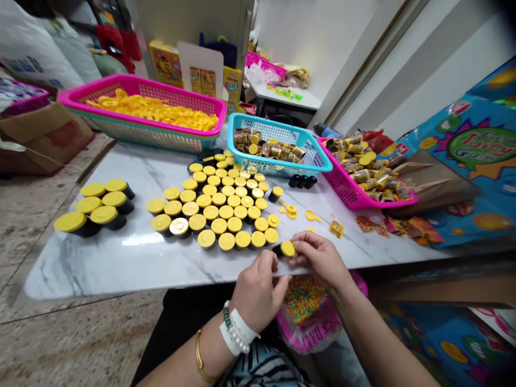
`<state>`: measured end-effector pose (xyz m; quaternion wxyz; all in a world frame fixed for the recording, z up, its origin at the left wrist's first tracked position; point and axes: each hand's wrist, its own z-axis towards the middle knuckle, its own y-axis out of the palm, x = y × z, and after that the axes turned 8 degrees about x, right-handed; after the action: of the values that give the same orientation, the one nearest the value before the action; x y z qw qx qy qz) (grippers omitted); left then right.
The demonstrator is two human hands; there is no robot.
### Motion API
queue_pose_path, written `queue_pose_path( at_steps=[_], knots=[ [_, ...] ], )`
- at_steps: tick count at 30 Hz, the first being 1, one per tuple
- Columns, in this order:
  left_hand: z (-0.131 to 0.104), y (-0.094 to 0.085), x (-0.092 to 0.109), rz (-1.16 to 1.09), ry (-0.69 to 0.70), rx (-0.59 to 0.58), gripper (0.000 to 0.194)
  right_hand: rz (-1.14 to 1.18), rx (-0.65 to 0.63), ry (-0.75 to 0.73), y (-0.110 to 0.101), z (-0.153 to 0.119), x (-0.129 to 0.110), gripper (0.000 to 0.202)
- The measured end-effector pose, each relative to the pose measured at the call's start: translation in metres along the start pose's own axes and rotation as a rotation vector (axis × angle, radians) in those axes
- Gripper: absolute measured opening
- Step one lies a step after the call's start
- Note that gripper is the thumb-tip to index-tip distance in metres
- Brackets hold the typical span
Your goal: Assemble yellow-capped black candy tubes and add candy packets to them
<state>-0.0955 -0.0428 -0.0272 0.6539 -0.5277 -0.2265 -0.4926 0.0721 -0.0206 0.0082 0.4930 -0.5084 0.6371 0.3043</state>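
A small black canister with a yellow lid [287,248] is held on its side at the table's front edge. My right hand [322,260] pinches it at the lid end. My left hand [258,293] is closed on the black end, its fingertips partly hiding the body. Just beyond stand many like yellow-lidded black canisters [219,226], upright and packed close together. To the right of these lie a yellow plastic ring piece [313,216], more yellow pieces [288,210] and a small printed yellow packet [336,229].
A pink basket [141,86] of yellow plastic parts, a blue basket [278,126] and a pink basket [342,191] of labelled canisters line the back. A separate canister group [102,207] stands left. Below the edge, a pink tub [296,338] holds colourful beads [304,298].
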Motion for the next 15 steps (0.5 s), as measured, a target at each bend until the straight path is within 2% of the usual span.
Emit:
queue_pose_path(
  at_steps=[2,6,8,12,15],
  knots=[
    [0.001,-0.001,0.002,0.053,0.037,-0.007,0.017,-0.083,0.079,-0.105,0.005,0.014,-0.005,0.022],
    [0.003,0.000,0.003,0.113,0.070,-0.009,0.024,-0.258,0.074,-0.241,0.012,0.026,-0.012,0.014],
    [0.003,0.000,0.002,0.116,0.078,-0.012,0.027,-0.269,0.064,-0.231,0.010,0.020,-0.013,0.018],
    [0.007,0.001,0.003,0.140,0.076,-0.052,0.040,-0.225,-0.077,-0.192,0.000,-0.005,-0.010,0.037],
    [0.014,0.002,0.005,0.166,0.042,-0.109,0.046,-0.322,-0.072,-0.382,0.000,-0.014,-0.004,0.040]
  ],
)
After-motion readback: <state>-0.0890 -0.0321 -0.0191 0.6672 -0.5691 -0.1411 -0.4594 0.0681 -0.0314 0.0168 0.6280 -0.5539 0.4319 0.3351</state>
